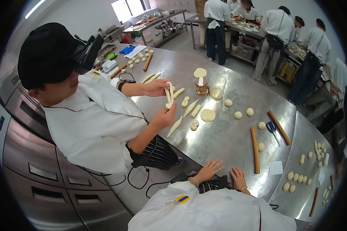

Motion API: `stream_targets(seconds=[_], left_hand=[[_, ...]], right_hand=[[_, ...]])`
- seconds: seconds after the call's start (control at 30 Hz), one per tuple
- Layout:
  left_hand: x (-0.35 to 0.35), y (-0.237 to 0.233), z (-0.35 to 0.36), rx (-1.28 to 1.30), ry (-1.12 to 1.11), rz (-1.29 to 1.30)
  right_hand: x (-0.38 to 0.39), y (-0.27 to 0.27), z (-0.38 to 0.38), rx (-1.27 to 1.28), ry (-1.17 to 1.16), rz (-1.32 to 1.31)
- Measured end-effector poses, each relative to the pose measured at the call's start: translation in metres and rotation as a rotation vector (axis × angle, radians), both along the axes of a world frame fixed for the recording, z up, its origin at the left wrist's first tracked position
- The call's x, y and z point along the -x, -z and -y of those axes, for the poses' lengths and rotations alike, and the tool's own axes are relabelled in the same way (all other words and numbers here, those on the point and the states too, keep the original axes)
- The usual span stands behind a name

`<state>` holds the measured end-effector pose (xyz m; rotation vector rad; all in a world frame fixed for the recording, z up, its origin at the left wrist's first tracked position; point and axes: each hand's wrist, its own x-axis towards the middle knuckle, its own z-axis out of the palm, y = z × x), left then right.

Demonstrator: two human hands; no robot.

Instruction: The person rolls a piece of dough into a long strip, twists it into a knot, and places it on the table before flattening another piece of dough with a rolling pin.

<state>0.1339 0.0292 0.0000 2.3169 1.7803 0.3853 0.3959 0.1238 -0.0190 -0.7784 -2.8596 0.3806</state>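
Observation:
My left hand (210,170) rests at the near edge of the steel table (227,142), fingers spread, holding nothing. Beside it on the right, my right hand (239,178) also lies on the edge with its fingers apart and empty. Right of my hands is a wooden rolling pin (255,150), with a dough ball (261,147) beside it. Farther right lie blue-handled scissors (272,129), a second rolling pin (279,128) and a white scraper (275,168). At the left, a co-worker in a black cap holds a strip of dough (169,95) in both hands.
Shaped dough pieces and a flat dough round (208,115) lie before the co-worker. A glass jar (201,86) and a clear container (217,87) stand mid-table. More dough balls (295,177) are on the right-hand table. Other people work at benches behind.

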Motion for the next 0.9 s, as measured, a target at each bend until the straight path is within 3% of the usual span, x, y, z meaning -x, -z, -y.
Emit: stream_targets(seconds=[0.27,0.9], left_hand=[[-0.001,-0.027,0.001,0.089,0.007,-0.005],[-0.002,-0.015,0.001,0.013,-0.018,0.013]], right_hand=[[-0.002,-0.007,0.000,0.010,-0.010,0.021],[-0.001,-0.003,0.000,-0.026,-0.022,0.001]])
